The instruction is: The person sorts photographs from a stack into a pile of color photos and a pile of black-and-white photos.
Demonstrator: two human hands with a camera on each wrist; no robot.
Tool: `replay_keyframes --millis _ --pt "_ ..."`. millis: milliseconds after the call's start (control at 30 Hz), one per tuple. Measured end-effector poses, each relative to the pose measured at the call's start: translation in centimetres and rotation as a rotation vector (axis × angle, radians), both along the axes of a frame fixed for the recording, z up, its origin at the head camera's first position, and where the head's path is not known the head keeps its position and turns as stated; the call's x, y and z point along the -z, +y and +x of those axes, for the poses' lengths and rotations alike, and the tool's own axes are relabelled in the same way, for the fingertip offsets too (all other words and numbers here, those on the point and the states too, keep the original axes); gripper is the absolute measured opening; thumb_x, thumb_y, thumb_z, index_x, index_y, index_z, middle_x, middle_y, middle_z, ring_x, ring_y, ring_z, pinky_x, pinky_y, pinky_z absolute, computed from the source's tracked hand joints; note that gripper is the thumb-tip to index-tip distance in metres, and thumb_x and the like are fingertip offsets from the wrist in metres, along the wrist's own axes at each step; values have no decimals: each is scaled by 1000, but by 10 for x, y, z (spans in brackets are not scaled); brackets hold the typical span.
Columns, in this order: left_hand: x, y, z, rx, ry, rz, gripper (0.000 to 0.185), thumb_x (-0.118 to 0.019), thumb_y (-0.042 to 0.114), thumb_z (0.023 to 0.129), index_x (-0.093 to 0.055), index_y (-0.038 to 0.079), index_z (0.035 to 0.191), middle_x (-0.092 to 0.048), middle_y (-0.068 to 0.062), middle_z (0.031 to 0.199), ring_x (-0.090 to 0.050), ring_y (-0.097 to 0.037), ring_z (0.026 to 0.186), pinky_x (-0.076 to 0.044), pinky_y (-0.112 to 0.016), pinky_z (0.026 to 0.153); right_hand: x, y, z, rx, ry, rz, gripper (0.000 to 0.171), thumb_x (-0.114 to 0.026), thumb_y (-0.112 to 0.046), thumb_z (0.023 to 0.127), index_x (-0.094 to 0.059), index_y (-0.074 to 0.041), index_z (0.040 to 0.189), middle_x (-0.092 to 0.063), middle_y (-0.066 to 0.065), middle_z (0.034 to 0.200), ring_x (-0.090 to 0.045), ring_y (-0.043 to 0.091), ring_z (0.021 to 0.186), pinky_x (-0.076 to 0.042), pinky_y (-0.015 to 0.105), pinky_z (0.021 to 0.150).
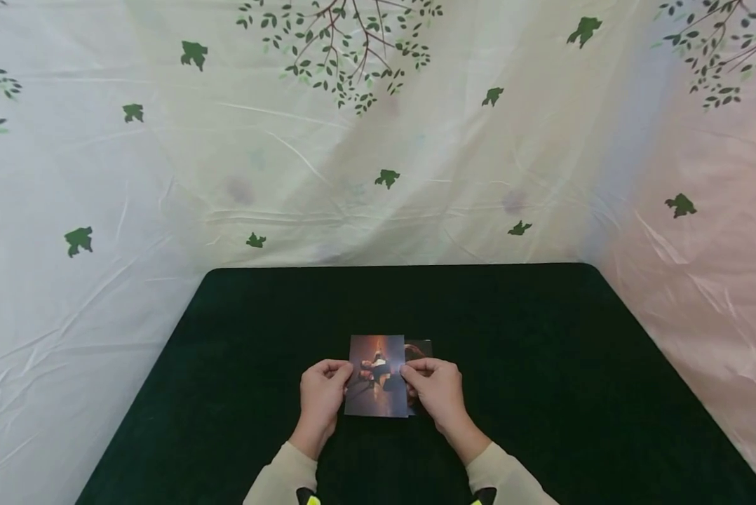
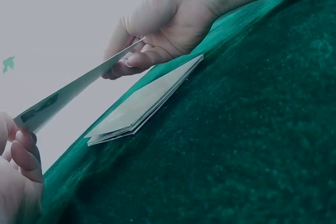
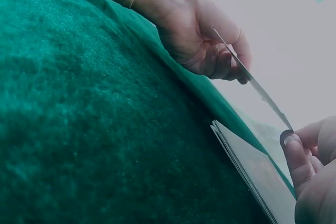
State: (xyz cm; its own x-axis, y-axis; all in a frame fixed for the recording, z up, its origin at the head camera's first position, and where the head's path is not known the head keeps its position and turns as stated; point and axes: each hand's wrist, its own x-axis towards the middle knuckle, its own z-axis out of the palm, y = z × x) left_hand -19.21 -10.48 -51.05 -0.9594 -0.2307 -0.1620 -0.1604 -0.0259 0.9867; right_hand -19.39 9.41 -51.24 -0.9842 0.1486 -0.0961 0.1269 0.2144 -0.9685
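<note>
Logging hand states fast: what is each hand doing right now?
Left hand: pinches the left edge of the photo.
Right hand: pinches the photo's right edge, lifted above the stack.

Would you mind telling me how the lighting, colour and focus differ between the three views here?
Head view: soft, even light; the table reads near-black, the photo small but legible. Left wrist view: the backdrop is blown out to pale grey, the felt looks teal, and the stack is washed out. Right wrist view: the near felt and right hand are blurred.
</note>
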Motion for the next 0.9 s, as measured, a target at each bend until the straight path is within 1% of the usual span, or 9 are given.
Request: replay_keyframes --millis 233,433,533,667,767,900 --pt "1 5 3 -8 -26 -6 14 -67 18 91 -70 4 93 -65 -9 87 -57 -16 66 -49 -26 57 -1 5 5 6 -16 24 15 -74 -25 85 -73 -11 89 -68 4 75 -64 18 64 -53 30 56" --pt "1 7 3 -10 12 -10 14 -68 15 89 -71 2 92 -65 -10 87 -57 -15 67 -50 -26 57 -4 5 8 14 5 29 13 -74 -23 85 -74 -10 89 -68 4 73 -64 18 63 -53 30 55" --pt "-2 4 5 -27 11 -26 13 -68 14 89 -72 2 91 -65 -8 86 -57 -15 68 -50 -26 57 -6 1 9 8 -4 23 11 -74 -21 85 -74 -10 89 -68 4 73 -64 17 62 -53 29 55" --pt "-10 -5 5 -68 29 -78 13 -68 15 89 -72 3 91 -65 -8 88 -57 -16 71 -49 -26 58 -11 -8 6 -20 4 9 13 -74 -21 86 -74 -10 92 -69 4 73 -65 16 61 -54 28 54" --pt "-14 -13 3 -84 30 -123 14 -67 16 89 -73 3 92 -65 -9 92 -57 -16 74 -49 -26 59 -15 -17 4 -35 13 11 14 -73 -22 86 -74 -10 93 -68 3 72 -65 16 59 -53 28 53" --pt "-18 -25 3 -76 -12 -211 16 -66 18 90 -73 3 93 -65 -10 95 -58 -17 77 -49 -28 61 -19 -29 2 -47 22 28 11 -73 -21 86 -75 -11 91 -68 2 70 -65 16 58 -53 29 53"
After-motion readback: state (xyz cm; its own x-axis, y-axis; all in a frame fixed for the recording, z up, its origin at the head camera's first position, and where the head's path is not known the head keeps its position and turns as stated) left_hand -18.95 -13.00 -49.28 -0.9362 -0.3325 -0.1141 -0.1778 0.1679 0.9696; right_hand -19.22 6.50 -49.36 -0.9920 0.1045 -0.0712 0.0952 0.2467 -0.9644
